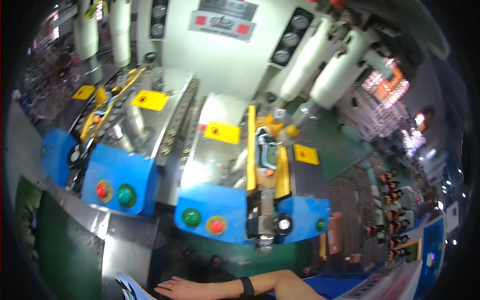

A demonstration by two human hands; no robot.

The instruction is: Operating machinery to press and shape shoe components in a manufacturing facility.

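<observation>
My right forearm, with a black band at the wrist, reaches in from the lower right. At the bottom edge my right hand (176,288) has its fingers closed at the side of a light blue and dark shoe upper (131,288), partly cut off by the frame. My left hand is out of view. Ahead stands a pale machine with several clamp stations. Another shoe upper (266,150) sits between yellow side plates (251,150) at the right station. A similar blue-edged piece (103,107) is in the left station.
Blue machine fronts carry a red button (216,227) and green buttons (191,217). Pale cylinders (345,67) hang above the stations. A metal ledge (125,250) lies lower left. Racks and a row of shoe pieces (392,200) stand at the right, beside a cardboard box (335,232).
</observation>
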